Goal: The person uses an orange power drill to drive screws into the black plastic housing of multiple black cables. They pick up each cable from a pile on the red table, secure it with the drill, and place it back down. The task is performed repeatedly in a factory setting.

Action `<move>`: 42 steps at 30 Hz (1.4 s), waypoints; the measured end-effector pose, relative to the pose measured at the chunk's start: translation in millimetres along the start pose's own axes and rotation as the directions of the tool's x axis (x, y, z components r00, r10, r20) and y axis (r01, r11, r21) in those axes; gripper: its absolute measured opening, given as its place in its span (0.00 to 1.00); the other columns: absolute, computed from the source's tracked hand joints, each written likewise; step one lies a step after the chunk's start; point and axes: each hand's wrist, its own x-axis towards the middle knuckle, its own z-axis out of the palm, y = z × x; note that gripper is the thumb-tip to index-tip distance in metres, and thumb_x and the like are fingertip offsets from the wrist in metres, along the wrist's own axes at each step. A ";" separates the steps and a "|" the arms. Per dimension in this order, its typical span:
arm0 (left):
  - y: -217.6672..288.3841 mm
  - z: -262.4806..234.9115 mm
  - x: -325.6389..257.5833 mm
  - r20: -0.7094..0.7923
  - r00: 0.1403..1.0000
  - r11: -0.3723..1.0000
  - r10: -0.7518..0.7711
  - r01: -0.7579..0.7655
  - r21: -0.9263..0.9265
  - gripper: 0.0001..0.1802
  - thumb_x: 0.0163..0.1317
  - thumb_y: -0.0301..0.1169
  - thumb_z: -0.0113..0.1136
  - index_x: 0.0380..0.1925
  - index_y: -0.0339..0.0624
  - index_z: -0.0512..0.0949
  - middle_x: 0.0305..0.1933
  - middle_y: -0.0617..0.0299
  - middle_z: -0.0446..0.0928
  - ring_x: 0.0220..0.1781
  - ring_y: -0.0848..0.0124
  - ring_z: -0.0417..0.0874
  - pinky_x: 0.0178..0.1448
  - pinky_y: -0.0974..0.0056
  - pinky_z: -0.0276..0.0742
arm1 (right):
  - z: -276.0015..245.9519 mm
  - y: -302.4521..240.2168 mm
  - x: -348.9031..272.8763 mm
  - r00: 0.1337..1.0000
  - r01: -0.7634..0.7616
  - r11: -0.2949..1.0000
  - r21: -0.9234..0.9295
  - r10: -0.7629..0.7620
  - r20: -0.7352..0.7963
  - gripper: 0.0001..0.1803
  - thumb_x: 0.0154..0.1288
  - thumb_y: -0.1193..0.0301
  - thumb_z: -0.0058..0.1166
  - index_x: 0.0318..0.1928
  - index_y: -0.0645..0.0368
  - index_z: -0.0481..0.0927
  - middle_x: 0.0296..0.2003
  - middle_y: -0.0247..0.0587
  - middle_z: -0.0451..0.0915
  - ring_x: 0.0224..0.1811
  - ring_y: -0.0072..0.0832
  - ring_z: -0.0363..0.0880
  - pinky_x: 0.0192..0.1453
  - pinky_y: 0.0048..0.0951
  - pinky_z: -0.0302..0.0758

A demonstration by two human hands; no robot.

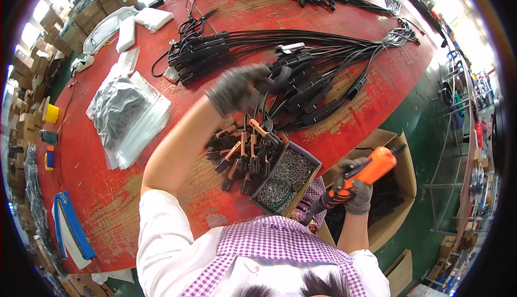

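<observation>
Left hand (237, 88), in a grey glove and blurred, is closed over a black cable connector (281, 76) at the near end of the bundled black cables (301, 54) lying across the red table (107, 189). Right hand (356, 189), gloved, is wrapped tight round an orange electric screwdriver (366, 173), held off the table edge above an open cardboard box (401, 189). A small box of screws (288, 176) sits just beside orange-and-black parts (242, 154).

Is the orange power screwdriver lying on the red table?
No, the right hand holds the orange screwdriver off the table, above an open cardboard box.
</observation>
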 end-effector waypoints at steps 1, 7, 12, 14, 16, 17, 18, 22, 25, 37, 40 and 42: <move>-13.8 19.6 -9.6 0.054 0.995 0.996 -0.083 0.085 -0.039 0.09 0.53 0.39 0.57 0.28 0.47 0.75 0.20 0.64 0.74 0.17 0.75 0.72 0.19 0.70 0.68 | -3.1 2.0 4.3 0.997 -0.080 0.996 -0.039 0.081 0.014 0.26 0.43 0.72 0.62 0.44 0.59 0.66 0.36 0.48 0.75 0.26 0.34 0.78 0.30 0.33 0.76; -135.1 93.0 -38.2 0.039 0.983 0.978 -0.180 0.183 -0.095 0.13 0.60 0.42 0.51 0.36 0.45 0.75 0.26 0.67 0.74 0.29 0.76 0.76 0.30 0.68 0.74 | 2.3 17.0 16.3 0.956 -0.291 0.957 0.020 0.290 0.033 0.26 0.39 0.69 0.64 0.40 0.61 0.69 0.36 0.46 0.75 0.29 0.32 0.78 0.33 0.32 0.78; -154.0 88.1 -1.6 0.102 0.990 0.992 -0.101 0.109 -0.071 0.12 0.60 0.41 0.51 0.32 0.45 0.72 0.28 0.65 0.72 0.30 0.73 0.75 0.36 0.64 0.73 | -13.7 23.1 18.9 0.975 -0.197 0.970 0.145 0.179 0.130 0.23 0.43 0.69 0.62 0.40 0.63 0.68 0.43 0.54 0.68 0.27 0.36 0.78 0.27 0.33 0.80; -131.2 78.0 37.5 0.024 0.989 0.987 -0.148 0.146 0.060 0.13 0.58 0.43 0.52 0.29 0.45 0.70 0.24 0.63 0.71 0.28 0.72 0.72 0.34 0.65 0.72 | -16.7 19.5 22.5 0.974 -0.190 0.954 0.232 0.152 0.170 0.22 0.44 0.69 0.61 0.40 0.63 0.68 0.42 0.54 0.68 0.27 0.35 0.78 0.26 0.32 0.80; -103.0 93.2 77.3 -0.258 0.958 0.962 0.125 -0.053 0.266 0.17 0.57 0.46 0.52 0.29 0.42 0.70 0.26 0.62 0.67 0.25 0.74 0.68 0.32 0.67 0.70 | -16.1 18.3 28.1 0.967 -0.204 0.908 0.365 0.128 0.221 0.20 0.46 0.70 0.60 0.40 0.62 0.69 0.42 0.52 0.69 0.28 0.35 0.78 0.28 0.32 0.80; -100.5 87.8 106.1 -0.258 0.940 0.895 0.222 -0.091 0.437 0.18 0.55 0.47 0.54 0.30 0.42 0.71 0.26 0.62 0.68 0.25 0.73 0.68 0.31 0.66 0.69 | -9.9 15.6 31.4 0.964 -0.208 0.891 0.402 0.118 0.237 0.20 0.47 0.70 0.60 0.40 0.62 0.69 0.42 0.52 0.69 0.28 0.35 0.78 0.28 0.32 0.80; -97.5 82.2 134.7 -0.256 0.913 0.796 0.317 -0.109 0.595 0.20 0.54 0.48 0.56 0.30 0.41 0.72 0.26 0.63 0.68 0.25 0.73 0.67 0.30 0.65 0.69 | -5.7 11.5 34.9 0.961 -0.213 0.875 0.435 0.109 0.253 0.20 0.47 0.70 0.59 0.40 0.62 0.69 0.41 0.52 0.69 0.29 0.35 0.78 0.28 0.32 0.80; -98.8 86.9 185.7 -0.217 0.976 0.999 -0.034 0.033 -0.007 0.16 0.59 0.43 0.52 0.30 0.39 0.72 0.26 0.60 0.73 0.27 0.68 0.76 0.32 0.60 0.77 | -2.4 8.8 34.1 0.963 -0.210 0.893 0.399 0.118 0.243 0.20 0.47 0.69 0.59 0.40 0.61 0.69 0.41 0.51 0.69 0.28 0.34 0.78 0.27 0.33 0.80; -104.8 85.7 171.8 0.056 0.987 0.929 -0.148 0.158 -0.334 0.16 0.62 0.40 0.48 0.31 0.37 0.72 0.29 0.54 0.76 0.32 0.62 0.80 0.40 0.53 0.80 | -5.2 3.1 30.5 0.966 -0.197 0.889 0.413 0.105 0.236 0.20 0.48 0.70 0.59 0.41 0.62 0.68 0.42 0.51 0.68 0.29 0.35 0.78 0.28 0.33 0.80; -110.4 83.2 94.7 0.354 0.884 0.793 -0.307 0.443 -0.418 0.16 0.55 0.44 0.58 0.25 0.43 0.74 0.20 0.60 0.75 0.21 0.66 0.77 0.28 0.60 0.76 | 1.1 23.9 33.9 0.967 -0.184 0.938 0.295 0.120 0.223 0.22 0.48 0.68 0.58 0.42 0.63 0.67 0.42 0.53 0.67 0.28 0.33 0.77 0.27 0.33 0.79; -123.5 93.4 45.1 0.221 0.941 0.891 -0.257 0.319 -0.322 0.13 0.57 0.41 0.56 0.25 0.43 0.74 0.21 0.61 0.75 0.22 0.66 0.78 0.28 0.64 0.76 | 1.4 23.9 34.2 0.978 -0.126 0.942 0.312 0.066 0.196 0.22 0.49 0.67 0.57 0.43 0.63 0.66 0.42 0.53 0.67 0.27 0.33 0.77 0.27 0.31 0.79; -136.1 96.3 7.7 0.197 0.935 0.851 -0.295 0.351 -0.390 0.11 0.57 0.39 0.54 0.27 0.44 0.74 0.23 0.61 0.76 0.23 0.68 0.78 0.28 0.66 0.76 | -2.9 27.1 34.6 0.980 -0.153 0.922 0.356 0.094 0.177 0.22 0.48 0.67 0.58 0.42 0.63 0.66 0.41 0.52 0.68 0.25 0.33 0.76 0.28 0.32 0.78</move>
